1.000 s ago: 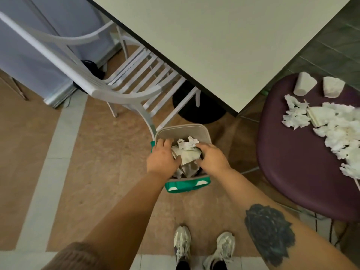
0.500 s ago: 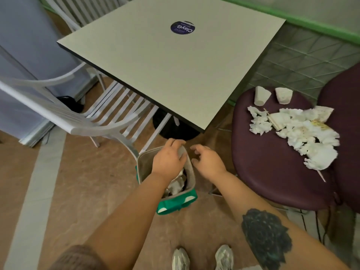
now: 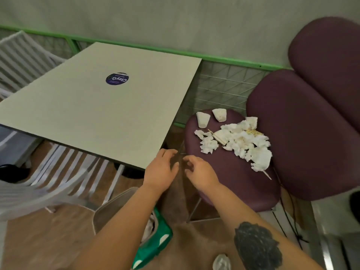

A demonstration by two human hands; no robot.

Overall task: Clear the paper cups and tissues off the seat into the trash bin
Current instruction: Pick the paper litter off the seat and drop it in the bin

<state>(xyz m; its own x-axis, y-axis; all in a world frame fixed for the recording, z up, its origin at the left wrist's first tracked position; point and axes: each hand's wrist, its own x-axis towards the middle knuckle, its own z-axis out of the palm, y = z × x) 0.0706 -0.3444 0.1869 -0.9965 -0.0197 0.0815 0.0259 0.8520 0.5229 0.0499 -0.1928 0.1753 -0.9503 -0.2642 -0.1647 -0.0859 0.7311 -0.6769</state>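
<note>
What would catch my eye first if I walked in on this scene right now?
Probably the heap of crumpled white tissues on the purple seat, with two paper cups lying behind it. Next, the left hand and right hand, both empty, hover between the seat and the trash bin on the floor.

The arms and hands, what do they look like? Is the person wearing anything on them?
Both forearms are bare, with no sleeves showing. The left hand and right hand wear no gloves, and no rings or watch show. The right forearm has a big dark tattoo, blotchy and roundish.
</note>
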